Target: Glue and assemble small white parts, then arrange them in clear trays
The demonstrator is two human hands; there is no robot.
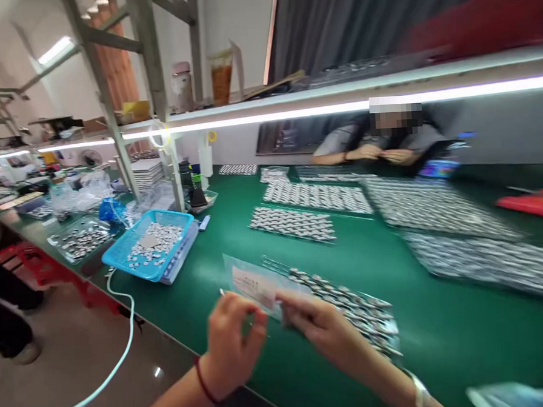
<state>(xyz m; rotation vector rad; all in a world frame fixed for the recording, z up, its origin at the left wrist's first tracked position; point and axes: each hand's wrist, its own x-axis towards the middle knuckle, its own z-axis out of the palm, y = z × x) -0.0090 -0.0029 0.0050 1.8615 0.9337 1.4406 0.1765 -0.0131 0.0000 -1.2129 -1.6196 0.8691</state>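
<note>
My left hand [235, 339] wears a dark red band at the wrist. Its fingers are curled, and a thin pale tip pokes out above the knuckles; what it belongs to is blurred. Beside it, my right hand [316, 322] pinches the edge of a clear plastic bag [246, 281] with a pinkish printed label inside. The bag hangs tilted over the green table [190, 311]. Behind and beneath my right hand lies a clear tray of small metallic pieces [363, 311] in rows, partly covered by the hand and bag.
A blue basket [114, 255] of small round pieces stands at the left on stacked pads. Further trays of pieces [295, 222] lie ahead and to the right [440, 207]. Across the table sits another person [334, 147]. A white cable [131, 332] hangs off the front edge.
</note>
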